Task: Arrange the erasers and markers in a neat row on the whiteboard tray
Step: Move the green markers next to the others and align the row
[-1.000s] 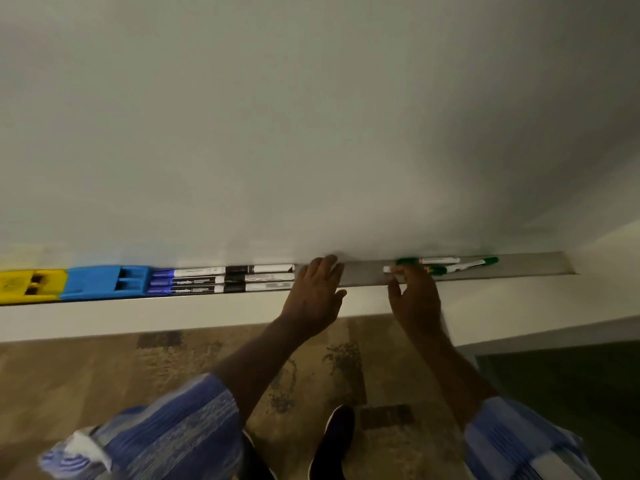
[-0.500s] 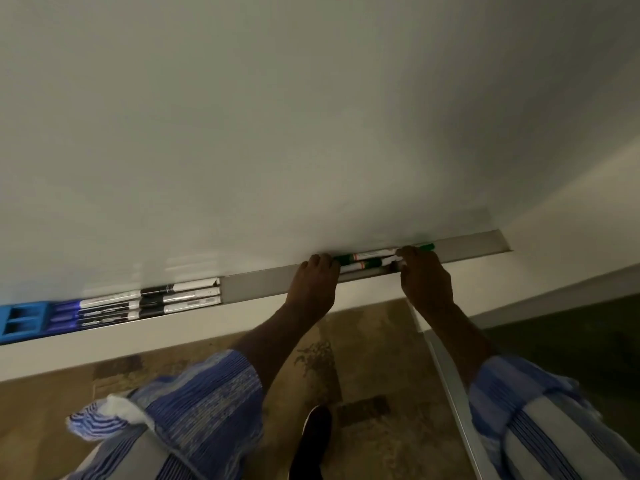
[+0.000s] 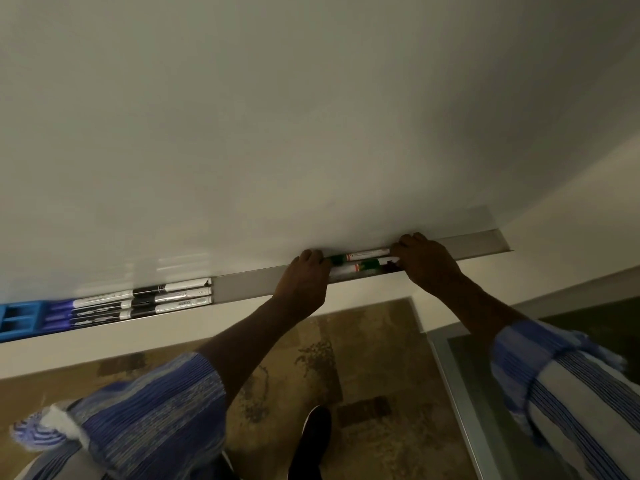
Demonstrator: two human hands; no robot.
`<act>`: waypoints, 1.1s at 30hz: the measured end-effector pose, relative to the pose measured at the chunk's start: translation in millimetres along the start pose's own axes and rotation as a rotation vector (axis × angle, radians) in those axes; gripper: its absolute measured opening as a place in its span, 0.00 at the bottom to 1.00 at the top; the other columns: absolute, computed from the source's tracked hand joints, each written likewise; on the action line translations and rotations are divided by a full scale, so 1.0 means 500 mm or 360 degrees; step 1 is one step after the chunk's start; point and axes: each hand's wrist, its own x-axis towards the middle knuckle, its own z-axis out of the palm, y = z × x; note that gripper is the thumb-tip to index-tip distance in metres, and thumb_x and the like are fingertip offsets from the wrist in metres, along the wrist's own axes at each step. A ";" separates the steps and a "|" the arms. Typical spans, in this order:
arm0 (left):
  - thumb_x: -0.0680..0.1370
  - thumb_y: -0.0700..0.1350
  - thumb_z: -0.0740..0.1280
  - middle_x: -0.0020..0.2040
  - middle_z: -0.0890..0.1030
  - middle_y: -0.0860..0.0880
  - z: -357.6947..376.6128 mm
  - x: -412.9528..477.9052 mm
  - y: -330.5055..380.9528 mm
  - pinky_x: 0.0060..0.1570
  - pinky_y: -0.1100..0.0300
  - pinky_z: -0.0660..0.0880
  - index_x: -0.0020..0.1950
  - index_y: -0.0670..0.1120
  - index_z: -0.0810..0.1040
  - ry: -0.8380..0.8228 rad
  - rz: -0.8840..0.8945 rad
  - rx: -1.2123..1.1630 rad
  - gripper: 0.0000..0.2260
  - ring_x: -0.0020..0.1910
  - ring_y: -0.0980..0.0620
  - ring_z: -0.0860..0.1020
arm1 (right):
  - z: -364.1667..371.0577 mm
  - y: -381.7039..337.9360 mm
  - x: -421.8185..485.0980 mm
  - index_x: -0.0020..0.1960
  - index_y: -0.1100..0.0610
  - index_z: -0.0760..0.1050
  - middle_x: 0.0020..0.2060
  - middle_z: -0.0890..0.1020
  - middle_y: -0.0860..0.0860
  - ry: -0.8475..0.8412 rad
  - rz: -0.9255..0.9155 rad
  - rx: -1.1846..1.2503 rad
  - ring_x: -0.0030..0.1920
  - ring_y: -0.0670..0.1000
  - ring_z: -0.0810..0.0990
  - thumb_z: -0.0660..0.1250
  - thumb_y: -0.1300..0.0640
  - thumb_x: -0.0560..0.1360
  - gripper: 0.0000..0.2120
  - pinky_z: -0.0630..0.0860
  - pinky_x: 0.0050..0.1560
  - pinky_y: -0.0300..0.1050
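A grey whiteboard tray (image 3: 242,285) runs along the bottom of the whiteboard. Near its right end lie green markers (image 3: 360,261), bunched side by side. My left hand (image 3: 304,275) presses against their left ends and my right hand (image 3: 426,261) against their right ends, fingers curled over the tray; the marker tips under both hands are hidden. Further left, black markers (image 3: 173,296) and blue markers (image 3: 90,308) lie in three neat stacked lines. A blue eraser (image 3: 17,318) sits at the left edge of the view.
The white board (image 3: 311,116) fills the upper view. A stretch of bare tray lies between the black markers and my left hand. The tray ends at the right (image 3: 502,240). Patterned carpet (image 3: 346,358) and my dark shoe (image 3: 311,441) are below.
The view swung right and the yellow eraser left the frame. The scattered green markers were gathered together between my two hands, which closed in on their ends.
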 end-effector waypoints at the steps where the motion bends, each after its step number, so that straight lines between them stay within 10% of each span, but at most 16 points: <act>1: 0.80 0.40 0.60 0.57 0.77 0.42 -0.006 -0.005 0.001 0.54 0.51 0.73 0.60 0.41 0.76 0.0029 -0.0006 -0.0071 0.11 0.55 0.43 0.73 | -0.008 -0.005 0.000 0.56 0.62 0.80 0.50 0.81 0.61 0.0052 0.0017 0.0074 0.51 0.63 0.79 0.69 0.64 0.74 0.11 0.79 0.43 0.54; 9: 0.76 0.43 0.71 0.40 0.81 0.52 -0.068 -0.064 0.023 0.37 0.60 0.76 0.49 0.46 0.77 0.0284 -0.0506 -0.1154 0.05 0.38 0.56 0.78 | -0.086 -0.125 -0.007 0.51 0.56 0.73 0.39 0.81 0.53 0.0459 0.0567 0.1330 0.37 0.52 0.80 0.65 0.58 0.79 0.03 0.76 0.37 0.44; 14: 0.75 0.43 0.73 0.42 0.85 0.48 -0.109 -0.082 0.026 0.42 0.55 0.82 0.49 0.44 0.80 0.0289 -0.0899 -0.2064 0.06 0.41 0.48 0.83 | -0.125 -0.250 0.008 0.53 0.55 0.75 0.37 0.80 0.50 0.0139 0.0823 0.2417 0.29 0.48 0.71 0.59 0.59 0.81 0.06 0.68 0.25 0.37; 25: 0.77 0.42 0.72 0.49 0.82 0.44 -0.159 -0.199 -0.089 0.42 0.55 0.81 0.64 0.46 0.74 0.0717 -0.1067 -0.2205 0.17 0.43 0.51 0.82 | -0.119 -0.371 0.052 0.50 0.45 0.80 0.31 0.80 0.43 -0.0036 0.0373 0.1798 0.29 0.41 0.73 0.70 0.47 0.76 0.05 0.70 0.29 0.33; 33: 0.79 0.41 0.69 0.46 0.79 0.50 -0.126 -0.277 -0.211 0.43 0.66 0.71 0.55 0.46 0.83 0.0451 -0.0734 -0.1059 0.06 0.43 0.55 0.77 | -0.088 -0.434 0.092 0.52 0.50 0.81 0.40 0.82 0.49 -0.0187 0.0267 0.1399 0.39 0.48 0.78 0.70 0.49 0.76 0.07 0.72 0.40 0.43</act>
